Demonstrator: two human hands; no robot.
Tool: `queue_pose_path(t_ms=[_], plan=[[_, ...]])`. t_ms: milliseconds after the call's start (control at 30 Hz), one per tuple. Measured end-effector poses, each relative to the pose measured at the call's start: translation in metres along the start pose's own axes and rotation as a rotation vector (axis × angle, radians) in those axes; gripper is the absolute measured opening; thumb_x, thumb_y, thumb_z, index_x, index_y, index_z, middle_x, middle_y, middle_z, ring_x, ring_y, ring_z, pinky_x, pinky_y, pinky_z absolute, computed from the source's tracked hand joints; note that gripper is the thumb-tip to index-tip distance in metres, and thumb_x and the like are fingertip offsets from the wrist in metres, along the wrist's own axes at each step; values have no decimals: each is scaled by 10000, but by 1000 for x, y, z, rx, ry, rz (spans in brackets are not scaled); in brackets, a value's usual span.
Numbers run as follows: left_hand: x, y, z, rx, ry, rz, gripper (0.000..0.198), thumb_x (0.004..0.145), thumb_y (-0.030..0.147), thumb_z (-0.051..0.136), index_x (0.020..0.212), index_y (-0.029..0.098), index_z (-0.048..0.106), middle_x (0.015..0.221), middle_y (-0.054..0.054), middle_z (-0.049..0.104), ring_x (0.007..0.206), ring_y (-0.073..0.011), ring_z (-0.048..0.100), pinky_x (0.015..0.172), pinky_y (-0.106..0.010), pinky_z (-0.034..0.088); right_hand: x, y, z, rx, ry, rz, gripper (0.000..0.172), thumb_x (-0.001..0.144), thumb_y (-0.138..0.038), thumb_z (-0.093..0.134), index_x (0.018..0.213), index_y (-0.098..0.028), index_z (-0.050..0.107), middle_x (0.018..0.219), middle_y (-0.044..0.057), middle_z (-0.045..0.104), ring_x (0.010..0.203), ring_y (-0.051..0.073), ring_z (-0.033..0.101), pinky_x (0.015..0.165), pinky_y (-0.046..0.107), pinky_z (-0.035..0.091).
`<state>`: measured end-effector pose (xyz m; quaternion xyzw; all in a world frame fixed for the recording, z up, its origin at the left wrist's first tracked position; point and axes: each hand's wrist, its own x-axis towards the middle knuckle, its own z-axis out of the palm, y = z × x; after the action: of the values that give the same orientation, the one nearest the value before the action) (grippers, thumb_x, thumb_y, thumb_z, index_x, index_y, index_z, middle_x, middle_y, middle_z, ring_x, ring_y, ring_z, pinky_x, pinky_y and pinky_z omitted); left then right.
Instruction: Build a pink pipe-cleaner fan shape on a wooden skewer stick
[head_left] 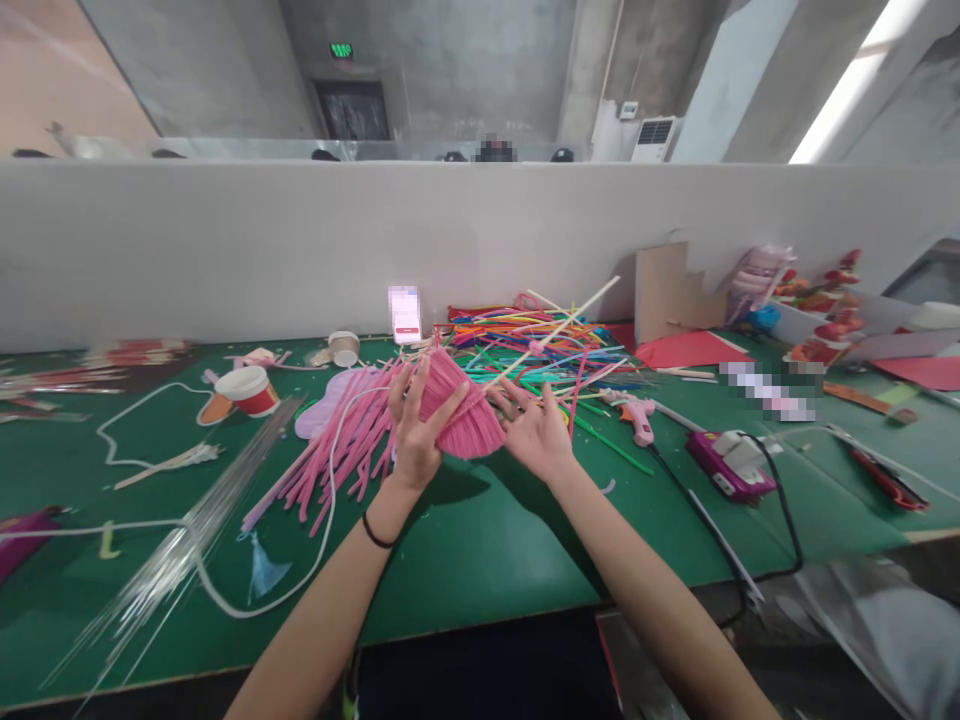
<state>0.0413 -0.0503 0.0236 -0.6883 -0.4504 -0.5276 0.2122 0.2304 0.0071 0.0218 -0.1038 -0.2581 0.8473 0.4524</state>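
Observation:
A rounded, ribbed pink piece [469, 425], seemingly made of pipe cleaners laid side by side, is raised above the table. My left hand [420, 425] grips it, fingers spread over its front. Beside its right edge, my right hand [538, 430] has its palm turned up and its fingers apart; whether the fingertips touch the piece I cannot tell. Loose pink pipe cleaners [345, 450] lie to the left of my left hand. Behind both hands spreads a heap of multicoloured pipe cleaners [495, 330], with a pale thin stick [581, 312] slanting across it.
A pink glue gun [641, 418] and a purple power strip [727, 468] lie to the right, with cables. On the left are a paper cup [247, 390], thin metal wires [187, 530], a white cable [330, 490] and a blue tassel [264, 568]. A phone [405, 314] leans against the partition.

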Motion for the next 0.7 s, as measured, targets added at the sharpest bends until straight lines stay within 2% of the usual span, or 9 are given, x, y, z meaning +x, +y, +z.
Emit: queue_pose_path(t_ms=[67, 133, 267, 367, 467, 567, 633, 700], plan=[[0, 1, 2, 5, -33, 1, 419, 946, 243, 493, 1347, 354, 545, 1608, -12, 200, 1462, -317, 190, 1174, -549, 207, 0, -5, -2, 13, -46, 48, 509, 846, -630, 555, 1114, -204, 632, 1157, 76, 691, 1022, 211, 660, 828, 347, 552], [1, 3, 2, -38, -117, -2, 464, 942, 261, 504, 1399, 339, 483, 1608, -41, 189, 1459, -316, 202, 1164, -542, 239, 1, -8, -5, -42, -50, 116, 430, 858, -553, 601, 1123, -214, 626, 1078, 54, 713, 904, 174, 685, 750, 297, 561], [1, 7, 5, -155, -325, -18, 475, 949, 251, 490, 1416, 329, 454, 1583, -77, 243, 1432, -296, 271, 1143, -520, 284, 3, -7, -12, -173, -23, 154, 254, 828, -368, 703, 1010, -196, 659, 747, -21, 687, 607, 96, 628, 570, 187, 514], [0, 9, 9, -272, -351, -106, 481, 932, 237, 510, 1406, 305, 468, 1553, -95, 311, 1417, -286, 302, 1146, -503, 275, 4, -5, -13, -220, -55, 118, 209, 779, -285, 755, 936, -178, 668, 682, -42, 647, 541, 68, 569, 534, 160, 489], [2, 10, 13, -548, -270, -380, 549, 859, 272, 614, 1391, 247, 481, 1436, -121, 487, 1333, -291, 435, 1110, -477, 340, 4, -3, -13, -233, -51, 92, 185, 760, -230, 772, 897, -158, 670, 675, -40, 644, 527, 50, 549, 527, 148, 474], [7, 11, 16, -939, -227, -829, 449, 786, 337, 685, 1201, 173, 632, 1217, -121, 662, 1156, -294, 593, 1019, -436, 446, 5, -1, -12, -242, -10, 96, 234, 732, -218, 796, 923, -149, 679, 729, -19, 682, 568, 60, 591, 554, 161, 487], [11, 12, 15, -1204, -265, -1136, 389, 791, 422, 664, 1066, 147, 689, 1062, -112, 723, 1039, -292, 655, 941, -428, 505, 5, 0, -11, -249, 7, 94, 281, 711, -226, 813, 948, -146, 684, 770, -5, 702, 613, 75, 624, 571, 168, 496], [15, 13, 12, -1389, -337, -1343, 442, 804, 516, 626, 1029, 142, 701, 968, -105, 743, 954, -289, 686, 877, -428, 539, 5, 2, -11, -249, 11, 93, 287, 701, -233, 821, 939, -144, 686, 772, -1, 702, 640, 80, 635, 591, 168, 500]])
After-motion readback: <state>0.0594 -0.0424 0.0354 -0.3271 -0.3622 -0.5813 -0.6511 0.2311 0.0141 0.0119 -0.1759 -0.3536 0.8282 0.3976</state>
